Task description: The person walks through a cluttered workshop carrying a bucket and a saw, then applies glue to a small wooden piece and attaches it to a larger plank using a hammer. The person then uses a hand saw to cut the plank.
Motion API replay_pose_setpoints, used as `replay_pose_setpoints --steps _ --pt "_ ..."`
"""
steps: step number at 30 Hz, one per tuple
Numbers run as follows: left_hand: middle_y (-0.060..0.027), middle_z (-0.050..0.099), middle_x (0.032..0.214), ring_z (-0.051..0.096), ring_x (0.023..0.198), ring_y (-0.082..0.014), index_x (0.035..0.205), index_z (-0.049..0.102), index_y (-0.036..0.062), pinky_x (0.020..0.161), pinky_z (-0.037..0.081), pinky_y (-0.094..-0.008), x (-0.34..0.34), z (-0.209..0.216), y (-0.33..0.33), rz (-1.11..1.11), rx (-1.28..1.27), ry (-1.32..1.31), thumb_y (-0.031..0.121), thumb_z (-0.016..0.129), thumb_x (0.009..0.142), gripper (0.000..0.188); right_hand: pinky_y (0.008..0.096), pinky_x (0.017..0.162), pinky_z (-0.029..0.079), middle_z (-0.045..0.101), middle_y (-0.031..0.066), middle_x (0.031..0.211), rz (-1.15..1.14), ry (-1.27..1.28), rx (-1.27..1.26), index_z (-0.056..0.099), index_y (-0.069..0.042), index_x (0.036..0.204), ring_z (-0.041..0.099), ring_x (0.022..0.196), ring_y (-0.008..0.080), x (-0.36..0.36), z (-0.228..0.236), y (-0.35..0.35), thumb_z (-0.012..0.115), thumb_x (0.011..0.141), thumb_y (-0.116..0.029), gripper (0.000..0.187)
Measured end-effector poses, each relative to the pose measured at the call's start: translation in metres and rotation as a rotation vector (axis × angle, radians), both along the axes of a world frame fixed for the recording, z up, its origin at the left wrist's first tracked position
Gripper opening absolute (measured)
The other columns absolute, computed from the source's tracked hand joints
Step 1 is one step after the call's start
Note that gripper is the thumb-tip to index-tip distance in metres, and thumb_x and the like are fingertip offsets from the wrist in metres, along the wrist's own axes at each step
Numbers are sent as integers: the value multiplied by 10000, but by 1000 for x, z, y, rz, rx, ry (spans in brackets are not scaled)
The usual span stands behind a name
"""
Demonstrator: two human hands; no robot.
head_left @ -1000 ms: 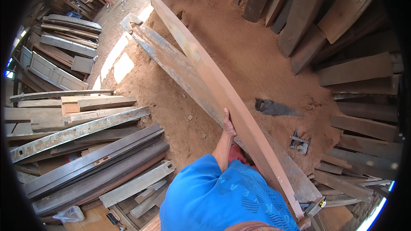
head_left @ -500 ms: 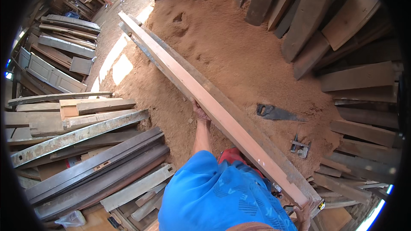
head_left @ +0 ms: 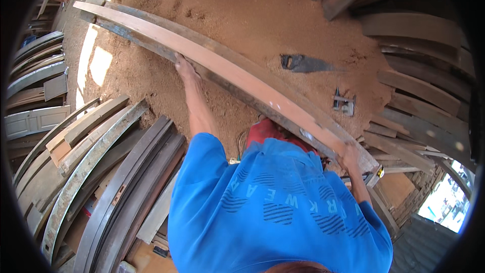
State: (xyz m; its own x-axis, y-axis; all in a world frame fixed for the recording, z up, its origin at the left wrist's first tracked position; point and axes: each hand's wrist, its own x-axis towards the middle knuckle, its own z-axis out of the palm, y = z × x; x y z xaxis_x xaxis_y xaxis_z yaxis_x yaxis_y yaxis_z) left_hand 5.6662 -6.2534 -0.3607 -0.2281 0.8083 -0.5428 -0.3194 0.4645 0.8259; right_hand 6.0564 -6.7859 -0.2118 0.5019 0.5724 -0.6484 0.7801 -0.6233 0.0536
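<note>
A long, pale reddish wooden plank point(head_left: 222, 65) lies lengthwise along a darker, weathered beam point(head_left: 303, 98), running from far left to near right in front of me. My left hand point(head_left: 188, 66) grips the near edge of the plank around its middle, with the fingertips partly hidden. Close to the plank's near right end, my right hand point(head_left: 347, 155) is closed over the wood. A notch shows in the plank's edge beside that hand. A small yellow and black object point(head_left: 380, 172), perhaps a tape measure, sits at the beam's right end.
Beyond the beam, a handsaw point(head_left: 305, 63) and a metal clamp-like tool point(head_left: 344, 103) lie on sawdust-covered ground point(head_left: 242, 10). Stacked timber point(head_left: 121, 192) crowds the left side, and more boards point(head_left: 414, 83) line the right. A pale panelled door point(head_left: 38, 121) lies among the left stacks.
My view has swung, so the plank, saw and stacks appear farther left and higher. More of my right arm shows. Both hands remain on the plank.
</note>
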Motion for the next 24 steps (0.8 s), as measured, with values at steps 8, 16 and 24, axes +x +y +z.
replay_pose_setpoints --steps 8,16,24 --pt "-247 568 1311 556 1194 -313 1431 398 -92 1046 440 -421 -10 -7 -52 -268 141 585 468 579 1007 726 481 913 565 616 228 1241 74 182 116 617 30 1182 659 1101 407 -100 -71 153 788 765 -279 546" --pt "-134 599 1356 516 1291 -252 1395 540 26 1064 393 -446 61 -35 -226 -485 7 -57 462 453 1049 564 477 1091 432 608 275 1294 153 267 215 621 27 1258 542 1286 396 -89 -84 160 726 835 -392 605" --pt "-303 527 1365 460 1288 -464 1431 524 56 1121 327 -512 58 -9 -247 -1012 227 902 383 593 911 618 446 1120 400 587 229 1399 -300 427 279 618 -21 1345 513 1345 384 -13 -84 223 602 922 -406 572"
